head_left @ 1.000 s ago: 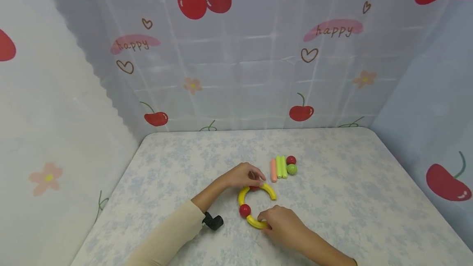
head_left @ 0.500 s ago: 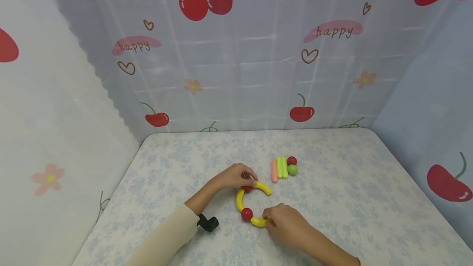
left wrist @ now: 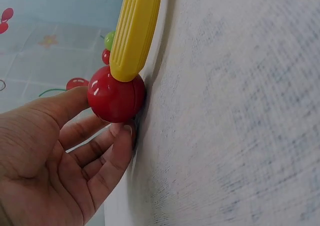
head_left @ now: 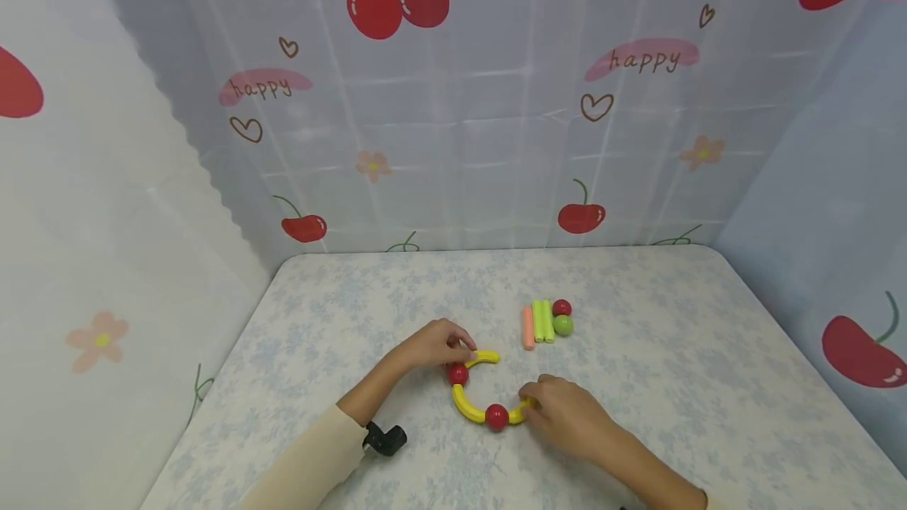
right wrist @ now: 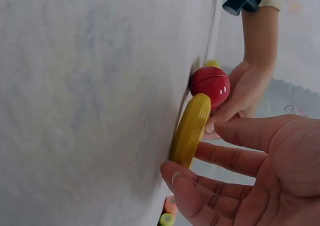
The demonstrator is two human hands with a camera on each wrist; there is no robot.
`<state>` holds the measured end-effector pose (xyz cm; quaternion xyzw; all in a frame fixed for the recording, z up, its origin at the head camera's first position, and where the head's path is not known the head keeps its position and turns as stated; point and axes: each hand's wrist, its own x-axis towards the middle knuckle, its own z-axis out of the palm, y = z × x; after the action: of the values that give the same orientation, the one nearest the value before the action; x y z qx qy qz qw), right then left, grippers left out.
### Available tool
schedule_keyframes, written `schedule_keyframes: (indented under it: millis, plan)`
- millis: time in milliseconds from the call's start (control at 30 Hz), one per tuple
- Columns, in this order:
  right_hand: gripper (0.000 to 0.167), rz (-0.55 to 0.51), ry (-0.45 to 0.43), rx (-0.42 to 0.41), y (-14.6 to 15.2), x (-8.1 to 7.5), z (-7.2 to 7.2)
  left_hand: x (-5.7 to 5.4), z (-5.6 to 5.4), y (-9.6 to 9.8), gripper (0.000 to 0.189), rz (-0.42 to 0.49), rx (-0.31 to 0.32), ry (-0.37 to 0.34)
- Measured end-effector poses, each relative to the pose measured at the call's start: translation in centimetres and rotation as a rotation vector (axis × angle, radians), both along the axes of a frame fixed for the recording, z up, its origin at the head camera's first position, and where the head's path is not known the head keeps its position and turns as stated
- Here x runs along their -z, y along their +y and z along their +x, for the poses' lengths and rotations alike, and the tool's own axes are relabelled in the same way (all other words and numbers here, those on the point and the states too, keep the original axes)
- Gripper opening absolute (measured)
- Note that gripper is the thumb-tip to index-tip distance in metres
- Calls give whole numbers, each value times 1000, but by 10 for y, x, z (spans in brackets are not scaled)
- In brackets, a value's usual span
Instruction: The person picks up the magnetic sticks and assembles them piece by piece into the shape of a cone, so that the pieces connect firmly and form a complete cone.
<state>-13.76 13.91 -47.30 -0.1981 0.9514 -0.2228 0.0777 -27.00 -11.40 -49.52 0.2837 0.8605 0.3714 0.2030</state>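
Curved yellow rods and red balls form an open ring on the table. In the head view, my left hand [head_left: 434, 345] pinches the far yellow rod [head_left: 487, 356] near its joint with one red ball [head_left: 457, 374]. A second yellow rod [head_left: 464, 404] bends from that ball to another red ball [head_left: 497, 417]. From there a third yellow rod [head_left: 517, 415] reaches into my right hand [head_left: 570, 415], whose fingers grip its end. The right wrist view shows this ribbed rod [right wrist: 191, 131] between thumb and fingers. In the left wrist view, a red ball [left wrist: 116, 96] hides some left fingertips.
Behind the ring lie an orange rod [head_left: 527, 327] and two straight lime-green rods [head_left: 543, 321], side by side. A red ball [head_left: 562, 307] and a green ball [head_left: 563, 326] sit at their right. A cherry-print curtain [head_left: 453, 140] stands past the table's far edge.
The linked rods and balls have turned counterclockwise as seen in the head view. My left hand has moved left, my right hand slightly right and farther away, both keeping their grip.
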Motion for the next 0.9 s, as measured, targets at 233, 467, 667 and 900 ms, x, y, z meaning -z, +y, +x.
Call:
schedule_keyframes:
  millis: [233, 467, 667, 900]
  plan:
    - [18, -10, 10, -10, 6, 1, -7, 0, 13, 0, 15, 27, -28, -27]
    - [20, -34, 8, -39, 9, 0, -16, 2, 25, 4, 20, 29, -87, -45]
    - [22, -56, 37, -86, 8, 1, -20, 8, 29, 6, 20, 18, -127, 14]
    - [22, -54, 67, -127, 7, 2, -24, 10, 34, 9, 20, 30, -172, 76]
